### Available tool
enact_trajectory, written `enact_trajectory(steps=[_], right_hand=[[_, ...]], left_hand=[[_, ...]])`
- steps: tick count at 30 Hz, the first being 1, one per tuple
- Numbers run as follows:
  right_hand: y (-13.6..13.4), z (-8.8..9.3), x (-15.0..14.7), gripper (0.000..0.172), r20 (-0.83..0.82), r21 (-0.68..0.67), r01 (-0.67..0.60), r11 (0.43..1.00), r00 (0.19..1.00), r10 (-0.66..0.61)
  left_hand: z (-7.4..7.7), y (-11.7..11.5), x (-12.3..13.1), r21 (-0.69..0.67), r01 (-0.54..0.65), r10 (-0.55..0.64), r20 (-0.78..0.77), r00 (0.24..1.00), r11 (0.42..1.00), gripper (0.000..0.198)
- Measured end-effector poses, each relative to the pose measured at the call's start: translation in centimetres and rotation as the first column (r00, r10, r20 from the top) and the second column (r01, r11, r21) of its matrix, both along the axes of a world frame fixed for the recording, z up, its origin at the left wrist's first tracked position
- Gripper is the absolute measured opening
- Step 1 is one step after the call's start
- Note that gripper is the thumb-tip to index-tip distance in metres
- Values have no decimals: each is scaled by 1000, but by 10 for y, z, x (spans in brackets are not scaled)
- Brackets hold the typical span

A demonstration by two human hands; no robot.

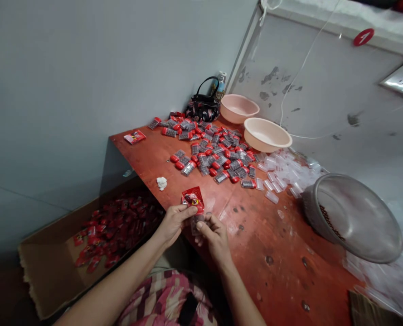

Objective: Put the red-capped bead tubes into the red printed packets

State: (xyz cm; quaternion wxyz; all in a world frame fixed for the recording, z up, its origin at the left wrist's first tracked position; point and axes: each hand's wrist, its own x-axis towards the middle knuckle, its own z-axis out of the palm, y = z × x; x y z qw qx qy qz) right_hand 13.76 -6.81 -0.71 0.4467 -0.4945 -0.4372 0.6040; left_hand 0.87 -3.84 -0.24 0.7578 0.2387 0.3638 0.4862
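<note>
My left hand (pixel 177 222) pinches a red printed packet (pixel 193 199) by its lower part, just over the front edge of the table. Closed on a small transparent plastic case (pixel 196 223) with dark contents is my right hand (pixel 215 237), its thumb across the case. The case meets the lower end of the packet; whether it is partly inside, I cannot tell. Beyond my hands lies a spread-out pile of red-capped cases (pixel 218 149) filled with dark round pieces. A crumpled white tissue (pixel 161 183) rests left of the packet.
Below the red table (pixel 255 253), at left, a cardboard box (pixel 48 267) holds many red packets. A flat red packet (pixel 135 137) lies near the left corner. Two basins (pixel 267 136), a handbag (pixel 203 108), transparent cases (pixel 272 197) and a large grey bowl (pixel 357 217) stand farther off.
</note>
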Motion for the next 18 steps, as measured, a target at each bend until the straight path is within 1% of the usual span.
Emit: enact_trajectory(steps=[2,3,5,7,8,11,13,14,16,17,18], right_hand=[[2,-2,2,19,-83,-52,-19,998,996,15],[2,-2,2,19,-74,-44,-13,999,997,10],[2,-1,2,18,14,22,33,999,999,-33],[1,0,1,18,96,83,95,992,990,-103],[1,-1,0,18,105,85,116,990,987,-125],[3,-3,-2,21,52,4,119,993,991,-119],[4,-4,-3,20,53,-3,100,995,994,-100],[3,-3,-4,19,86,31,94,995,992,-96],[2,-2,-3,15,194,141,75,987,976,-102],[1,-1,-3,14,237,188,63,980,965,-108],[0,-1,-2,13,255,208,55,977,961,-108]], left_hand=[[0,1,-3,18,56,-55,-28,998,998,19],[0,2,-4,19,71,-70,-42,997,997,19],[-2,3,-4,8,72,-72,-68,995,997,19],[-4,2,-3,0,34,-34,-104,994,999,18],[-4,1,-1,1,5,-5,-121,993,1000,18],[-5,-2,2,4,-63,63,-128,990,998,18],[-4,-3,4,2,-106,105,-89,990,994,17],[-4,-4,4,-2,-123,122,-62,991,992,16],[-4,-4,5,-15,-141,140,-23,990,990,14],[-6,-5,5,-20,-140,140,-22,990,990,14],[-8,-6,5,-20,-139,138,-39,990,990,14]])
